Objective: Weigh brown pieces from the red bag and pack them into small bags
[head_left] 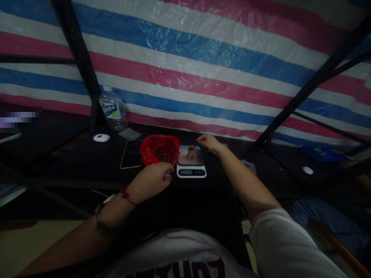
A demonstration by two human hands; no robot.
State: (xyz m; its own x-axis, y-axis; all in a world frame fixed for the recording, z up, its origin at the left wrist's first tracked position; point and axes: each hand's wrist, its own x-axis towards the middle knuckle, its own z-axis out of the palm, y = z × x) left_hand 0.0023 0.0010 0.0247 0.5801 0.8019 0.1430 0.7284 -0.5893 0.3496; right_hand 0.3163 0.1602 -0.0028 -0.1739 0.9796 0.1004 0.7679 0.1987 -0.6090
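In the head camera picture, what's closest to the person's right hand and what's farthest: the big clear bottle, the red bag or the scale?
1. Scale: nearest, just left of the right hand.
2. Red bag: next, on the scale's left.
3. Big clear bottle: farthest, at the back left.

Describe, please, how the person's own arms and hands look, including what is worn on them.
The left hand and right hand wear no gloves. The left forearm carries a thin reddish cord bracelet with beads and, higher up, a darker band too dim to detail. The right arm has a short, plain whitish cloth sleeve; no bracelet shows there.
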